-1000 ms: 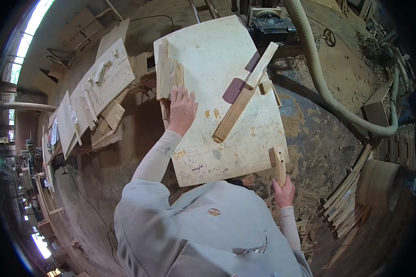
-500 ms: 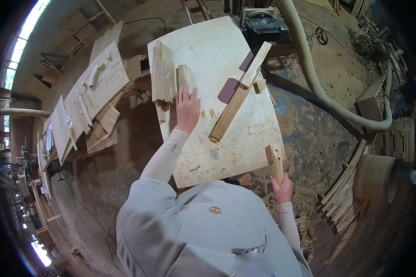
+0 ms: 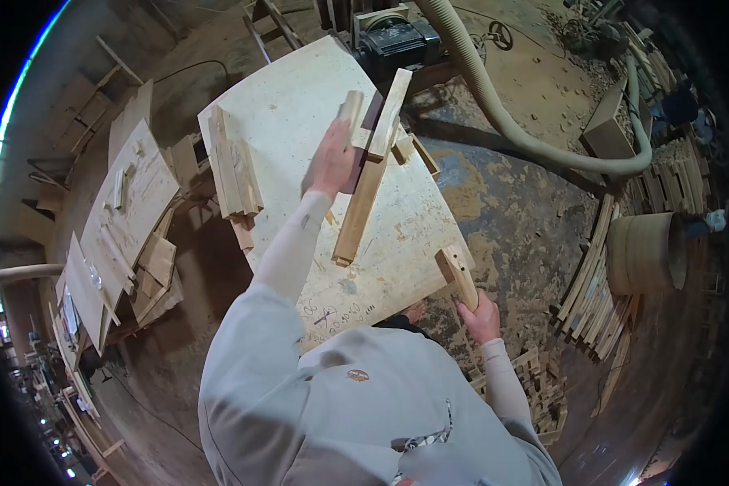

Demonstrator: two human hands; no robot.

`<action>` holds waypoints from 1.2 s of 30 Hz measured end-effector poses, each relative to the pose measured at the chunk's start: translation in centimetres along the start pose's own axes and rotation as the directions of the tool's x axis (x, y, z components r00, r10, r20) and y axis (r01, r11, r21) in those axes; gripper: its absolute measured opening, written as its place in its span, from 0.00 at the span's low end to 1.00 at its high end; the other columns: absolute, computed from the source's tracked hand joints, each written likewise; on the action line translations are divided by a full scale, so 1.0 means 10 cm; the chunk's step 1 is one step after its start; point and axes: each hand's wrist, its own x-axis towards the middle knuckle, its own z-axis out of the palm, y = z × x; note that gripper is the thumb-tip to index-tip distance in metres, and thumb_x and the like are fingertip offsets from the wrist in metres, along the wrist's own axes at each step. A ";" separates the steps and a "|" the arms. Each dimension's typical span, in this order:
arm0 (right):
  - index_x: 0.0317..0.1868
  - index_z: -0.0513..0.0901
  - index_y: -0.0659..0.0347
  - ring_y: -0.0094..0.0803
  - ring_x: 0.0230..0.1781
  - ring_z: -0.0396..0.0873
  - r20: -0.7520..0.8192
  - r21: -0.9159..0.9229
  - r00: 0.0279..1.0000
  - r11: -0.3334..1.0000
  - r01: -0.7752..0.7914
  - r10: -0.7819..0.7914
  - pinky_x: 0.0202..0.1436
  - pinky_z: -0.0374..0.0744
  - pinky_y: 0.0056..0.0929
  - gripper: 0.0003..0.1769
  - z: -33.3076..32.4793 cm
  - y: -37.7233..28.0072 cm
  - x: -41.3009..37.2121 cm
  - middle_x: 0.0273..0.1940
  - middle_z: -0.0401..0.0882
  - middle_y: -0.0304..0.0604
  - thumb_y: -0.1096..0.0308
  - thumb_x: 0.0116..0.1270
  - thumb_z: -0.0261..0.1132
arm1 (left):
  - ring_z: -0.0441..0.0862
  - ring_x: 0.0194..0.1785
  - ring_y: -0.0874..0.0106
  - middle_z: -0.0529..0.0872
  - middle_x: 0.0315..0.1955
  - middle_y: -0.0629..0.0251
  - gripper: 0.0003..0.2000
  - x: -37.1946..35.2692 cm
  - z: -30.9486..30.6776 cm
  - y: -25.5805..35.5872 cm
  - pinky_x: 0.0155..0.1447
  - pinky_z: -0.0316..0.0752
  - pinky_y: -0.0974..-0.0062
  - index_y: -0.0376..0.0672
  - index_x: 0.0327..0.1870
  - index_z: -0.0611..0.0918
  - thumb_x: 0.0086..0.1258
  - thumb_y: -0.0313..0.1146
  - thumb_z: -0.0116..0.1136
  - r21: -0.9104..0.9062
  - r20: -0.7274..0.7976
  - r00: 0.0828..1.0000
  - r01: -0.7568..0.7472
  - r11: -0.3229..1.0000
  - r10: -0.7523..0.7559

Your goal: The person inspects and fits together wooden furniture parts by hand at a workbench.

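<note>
My left hand (image 3: 332, 162) is closed around a short wooden block (image 3: 351, 106) above the pale board (image 3: 275, 105). Just right of that hand lies a long wooden piece (image 3: 360, 211), with a second wooden length (image 3: 390, 113) across its far end. A dark reddish strip (image 3: 372, 111) shows beside and under these pieces. My right hand (image 3: 482, 317) grips the handle of what looks like a wooden mallet (image 3: 455, 262), its head near the board's right front corner.
Several wooden strips (image 3: 233, 166) are stacked at the board's left edge. A motor (image 3: 398, 44) stands behind, and a ribbed hose (image 3: 502, 121) curves along the right. At left is another board (image 3: 138, 182) with wood pieces. Long sticks (image 3: 585, 283) lie by a round drum (image 3: 640, 253).
My left hand has carried the wooden block from beside the stacked strips rightward to the long piece. The right hand still holds the mallet. The whole view has shifted.
</note>
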 end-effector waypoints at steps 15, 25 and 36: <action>0.50 0.82 0.61 0.69 0.45 0.89 0.019 -0.025 1.000 1.000 -0.004 0.005 0.48 0.85 0.63 0.25 0.02 0.01 0.01 0.40 0.91 0.65 0.49 0.72 0.78 | 0.90 0.58 0.50 0.92 0.52 0.46 0.20 0.46 0.48 -0.07 0.65 0.83 0.56 0.41 0.63 0.93 0.81 0.46 0.69 0.136 0.111 0.958 0.248 0.959 -0.264; 0.52 0.82 0.62 0.70 0.45 0.90 0.061 -0.056 0.998 0.998 -0.021 0.024 0.48 0.86 0.63 0.23 -0.01 -0.03 0.00 0.41 0.91 0.67 0.53 0.74 0.78 | 0.90 0.58 0.49 0.92 0.52 0.48 0.20 0.54 0.40 -0.03 0.66 0.83 0.54 0.42 0.60 0.93 0.80 0.49 0.71 0.072 0.203 0.906 0.365 0.928 -0.372; 0.49 0.80 0.62 0.70 0.41 0.90 0.068 -0.032 0.997 0.999 0.020 -0.018 0.44 0.85 0.66 0.23 0.06 -0.10 0.13 0.37 0.90 0.66 0.49 0.76 0.76 | 0.95 0.54 0.55 0.98 0.50 0.52 0.22 0.76 0.30 0.03 0.63 0.85 0.60 0.47 0.67 0.93 0.80 0.47 0.70 0.126 0.234 0.886 0.379 0.917 -0.399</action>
